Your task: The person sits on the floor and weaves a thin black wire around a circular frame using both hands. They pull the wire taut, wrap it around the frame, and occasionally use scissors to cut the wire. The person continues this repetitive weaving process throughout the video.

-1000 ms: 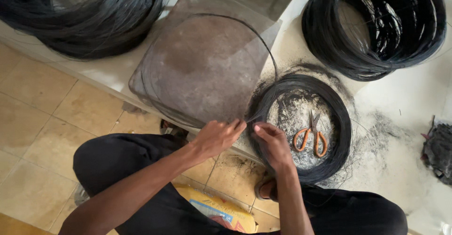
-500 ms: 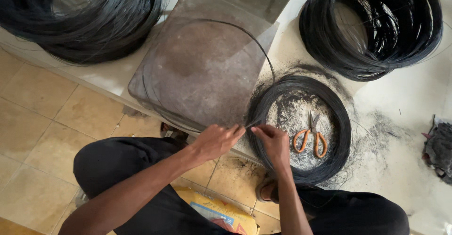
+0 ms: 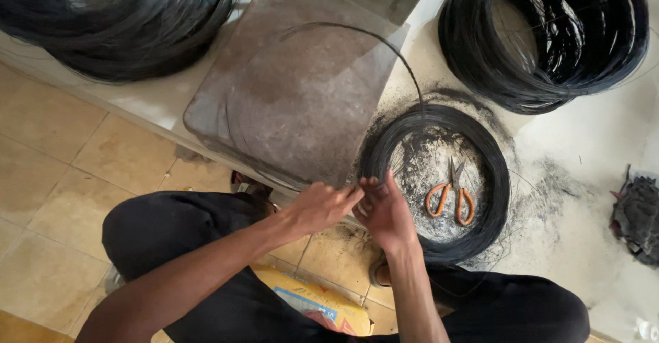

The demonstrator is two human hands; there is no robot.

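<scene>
Wire: thin black wire coil, flat ring on the pale dusty surface, near its front edge.
Hands: left hand and right hand meet at the coil's near rim, fingers pinched shut on wire strands.
Inside coil: orange-handled scissors.
Beside: grey worn slab; big wire bundles at back corners.

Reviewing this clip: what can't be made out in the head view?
- Both fingertips: left hand and right hand overlap, hiding how they pinch the thin black wire loop.
- Large black wire coil, top left: cut off by the frame edge.
- Dark crumpled rag: cut off at the right edge.
- Orange-handled scissors: blades too small to judge.
</scene>
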